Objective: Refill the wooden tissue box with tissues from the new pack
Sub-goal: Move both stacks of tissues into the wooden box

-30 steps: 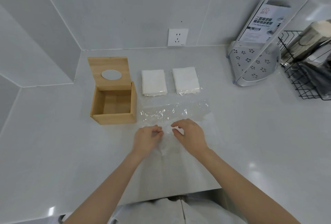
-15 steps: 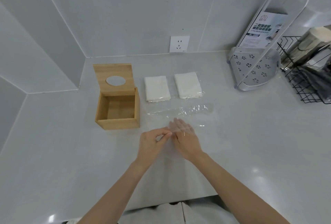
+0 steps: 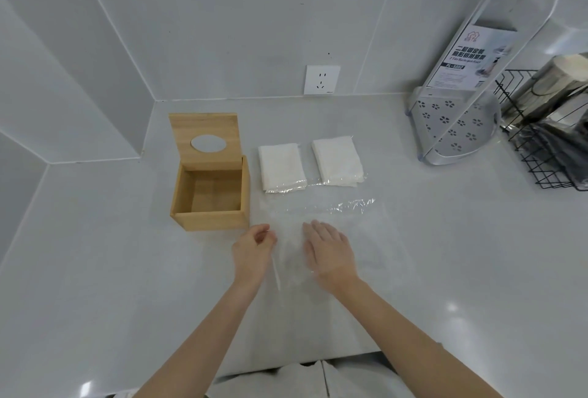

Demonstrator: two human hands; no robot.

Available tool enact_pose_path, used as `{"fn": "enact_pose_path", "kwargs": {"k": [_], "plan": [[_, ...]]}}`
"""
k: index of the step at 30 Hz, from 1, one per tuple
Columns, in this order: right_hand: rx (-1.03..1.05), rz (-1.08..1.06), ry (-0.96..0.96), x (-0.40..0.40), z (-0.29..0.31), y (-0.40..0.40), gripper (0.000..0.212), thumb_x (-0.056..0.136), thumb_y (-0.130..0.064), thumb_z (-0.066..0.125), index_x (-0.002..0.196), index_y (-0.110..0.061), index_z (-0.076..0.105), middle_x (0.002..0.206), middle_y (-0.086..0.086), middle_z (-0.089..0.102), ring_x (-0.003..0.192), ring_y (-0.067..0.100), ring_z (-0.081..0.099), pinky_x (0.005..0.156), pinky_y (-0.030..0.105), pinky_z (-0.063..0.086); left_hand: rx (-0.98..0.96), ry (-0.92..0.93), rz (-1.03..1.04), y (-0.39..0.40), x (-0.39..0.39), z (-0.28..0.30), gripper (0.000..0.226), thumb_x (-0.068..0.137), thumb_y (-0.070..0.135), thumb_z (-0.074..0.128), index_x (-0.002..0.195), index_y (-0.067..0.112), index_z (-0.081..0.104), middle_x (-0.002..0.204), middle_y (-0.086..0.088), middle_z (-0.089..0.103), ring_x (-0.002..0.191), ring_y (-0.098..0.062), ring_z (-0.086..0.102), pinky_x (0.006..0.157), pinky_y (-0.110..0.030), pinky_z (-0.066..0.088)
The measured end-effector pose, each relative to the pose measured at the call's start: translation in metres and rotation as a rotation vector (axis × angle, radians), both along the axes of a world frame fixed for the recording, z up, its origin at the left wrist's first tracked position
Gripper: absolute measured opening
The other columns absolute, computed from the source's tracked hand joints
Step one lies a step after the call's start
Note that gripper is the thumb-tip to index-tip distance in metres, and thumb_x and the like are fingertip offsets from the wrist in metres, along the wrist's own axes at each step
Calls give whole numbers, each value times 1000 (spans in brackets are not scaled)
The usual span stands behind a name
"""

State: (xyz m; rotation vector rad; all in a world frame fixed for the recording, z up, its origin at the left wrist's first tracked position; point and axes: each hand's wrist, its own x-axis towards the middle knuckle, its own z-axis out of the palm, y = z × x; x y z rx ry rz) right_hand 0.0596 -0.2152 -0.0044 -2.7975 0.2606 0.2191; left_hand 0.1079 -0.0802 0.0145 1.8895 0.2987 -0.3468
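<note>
A: Where is the wooden tissue box (image 3: 210, 189)?

B: On the grey counter (image 3: 95, 254), lid up, nothing visible inside. Two stacks of tissues (image 3: 281, 166) lie just right of the box, side by side, the nearer stack beside its right wall.

A: And the hands?

B: In front of the box and to its right. The left hand (image 3: 253, 252) pinches an edge of the clear plastic wrapper (image 3: 334, 206) between curled fingers. The right hand (image 3: 329, 249) lies flat on the wrapper, fingers straight, pressing it down.
</note>
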Motion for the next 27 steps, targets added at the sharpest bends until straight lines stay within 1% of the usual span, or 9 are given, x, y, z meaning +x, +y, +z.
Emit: {"fn": "enact_pose_path", "kwargs": {"k": [2, 4, 8, 11, 14, 17, 20, 23, 27], "plan": [[-7, -51, -88, -1, -2, 1, 48, 83, -31, 28, 105, -12, 67, 96, 6, 71, 92, 28, 67, 79, 34, 54, -19, 9, 11, 0, 5, 1, 20, 82, 4, 61, 101, 0, 66, 77, -7, 68, 66, -5, 65, 62, -3, 45], [32, -63, -115, 1, -3, 2, 41, 84, -27, 34, 100, -11, 68, 88, 4, 71, 85, 28, 68, 75, 32, 56, -53, 25, 15, 0, 7, 3, 13, 82, 1, 61, 94, 1, 66, 68, -3, 65, 48, 6, 60, 55, -1, 46], [7, -3, -112, 12, -11, 7, 47, 85, -28, 33, 117, -8, 62, 118, 10, 67, 112, 28, 62, 93, 37, 49, -85, 47, 23, 3, 7, 7, 10, 81, -2, 61, 90, 1, 65, 65, -5, 65, 44, 6, 59, 54, -6, 50], [44, 26, -35, 19, -16, 9, 67, 84, -37, 13, 142, -7, 32, 150, 11, 33, 140, 25, 29, 115, 38, 18, -93, 71, 26, 6, 6, 10, 9, 78, 0, 64, 83, 7, 65, 59, -1, 67, 51, -2, 63, 67, -22, 56], [92, -27, -48, 32, -22, 6, 76, 82, -46, 1, 146, -8, 11, 157, 9, 10, 145, 22, 7, 116, 35, -1, -108, 88, -8, 11, 4, 10, 17, 77, 0, 66, 79, 16, 59, 53, 3, 68, 59, -11, 63, 65, -22, 55], [99, -148, -172, 49, -23, 6, 67, 88, -38, 18, 140, 2, 30, 148, 19, 33, 139, 33, 28, 112, 43, 17, -131, 121, -28, 16, 5, 8, 20, 77, 2, 67, 86, 15, 55, 60, -3, 70, 61, -16, 64, 60, -15, 54], [149, -258, -222, 67, -22, 3, 64, 87, -33, 16, 135, 1, 41, 141, 19, 44, 132, 37, 37, 111, 43, 27, -136, 163, -34, 16, 8, 7, 22, 78, 4, 68, 89, 18, 56, 64, -6, 70, 60, -17, 64, 59, -12, 52], [175, -419, -280, 84, -20, 5, 51, 91, -33, 29, 120, -1, 54, 121, 19, 58, 106, 39, 53, 92, 43, 43, -203, 226, -23, 13, 10, 6, 20, 78, 1, 67, 84, 19, 61, 56, 1, 69, 56, -11, 66, 56, -16, 54], [183, -540, -190, 97, -18, 11, 45, 90, -41, 51, 115, -5, 56, 119, 13, 54, 108, 33, 48, 91, 40, 38, -250, 230, -26, 10, 13, 8, 15, 79, -3, 65, 81, 11, 64, 53, 1, 68, 48, -6, 63, 51, -15, 53]]}}
